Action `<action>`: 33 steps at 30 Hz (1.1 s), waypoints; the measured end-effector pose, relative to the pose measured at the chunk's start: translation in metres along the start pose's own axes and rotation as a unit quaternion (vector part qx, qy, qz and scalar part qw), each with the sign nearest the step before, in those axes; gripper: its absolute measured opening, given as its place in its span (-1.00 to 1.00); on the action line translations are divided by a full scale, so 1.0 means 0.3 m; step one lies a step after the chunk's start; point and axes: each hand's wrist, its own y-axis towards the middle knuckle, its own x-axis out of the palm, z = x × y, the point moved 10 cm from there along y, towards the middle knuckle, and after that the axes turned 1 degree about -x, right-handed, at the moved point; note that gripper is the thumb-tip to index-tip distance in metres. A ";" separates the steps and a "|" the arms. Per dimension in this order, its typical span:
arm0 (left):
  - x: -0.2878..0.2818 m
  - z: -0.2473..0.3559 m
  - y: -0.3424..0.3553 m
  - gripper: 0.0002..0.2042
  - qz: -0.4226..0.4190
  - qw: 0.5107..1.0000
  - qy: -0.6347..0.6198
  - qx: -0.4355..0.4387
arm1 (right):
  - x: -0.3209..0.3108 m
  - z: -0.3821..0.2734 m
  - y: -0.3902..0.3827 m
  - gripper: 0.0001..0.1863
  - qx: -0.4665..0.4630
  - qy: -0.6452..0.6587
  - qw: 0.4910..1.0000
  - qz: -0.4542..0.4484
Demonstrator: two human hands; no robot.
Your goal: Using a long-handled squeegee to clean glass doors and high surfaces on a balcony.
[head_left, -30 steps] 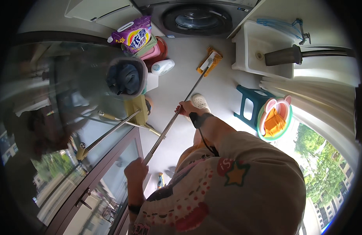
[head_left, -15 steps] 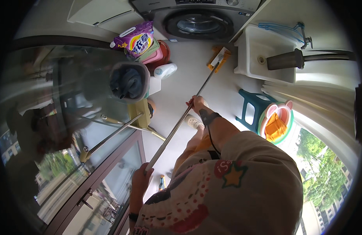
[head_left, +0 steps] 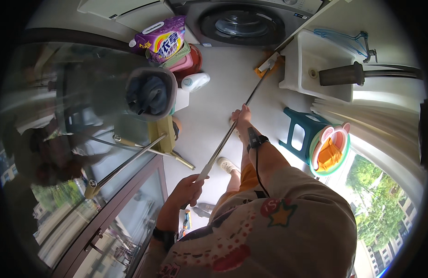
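Nearest, lower middle: printed shirt (head_left: 292, 236); just up-left of it, left hand (head_left: 185, 191), fingers curled and clamped round the pale grip end of the mop pole (head_left: 220, 147). Right hand (head_left: 242, 118), center of frame, farther along the pole, fingers wrapped tight on it too, so 2 hands on 1 pole. Light clog (head_left: 228, 164) on floor just below center, 2nd mostly hidden by the right hand. Left of center, yellowish broom (head_left: 164, 134) with metal handle, apart from the mop. Right of center, teal stool (head_left: 299, 129) with pink basin (head_left: 317, 150) beside it, orange cloth (head_left: 329, 156) inside. Upper left, bin (head_left: 172, 95) with dark clothes (head_left: 151, 95), white bottle (head_left: 195, 82) lying near it. Upper right, white sink (head_left: 292, 65). Far end of pole, upper middle-right: mop head (head_left: 269, 63) with orange pad (head_left: 259, 72), on floor in the corner between sink and washing machine (head_left: 241, 25); can't tell if it touches either. Change: over the last second the head slid right across the grey floor (head_left: 214, 106) into that corner, pole swung with it, left hand shifted up and right. Reads as the mopping pass having left open floor and got to the edge, little room left for the head to travel that way
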 end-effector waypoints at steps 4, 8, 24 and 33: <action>-0.001 -0.137 0.016 -0.69 -0.035 0.990 -0.132 0.048 | -0.051 0.059 -0.028 -0.86 0.002 -0.069 0.996 0.064; -0.022 -0.265 -0.003 -0.67 -0.017 0.975 -0.211 0.062 | -0.006 0.121 -0.038 -0.88 -0.067 -0.313 0.944 0.079; 0.019 -0.476 0.028 -0.67 -0.070 0.951 -0.288 0.087 | -0.192 0.172 0.338 -0.57 -0.129 -0.644 0.747 0.106; -0.015 -0.782 -0.035 -0.63 0.032 0.971 -0.203 0.119 | -0.256 0.529 0.015 -0.70 -0.135 -0.740 0.622 0.218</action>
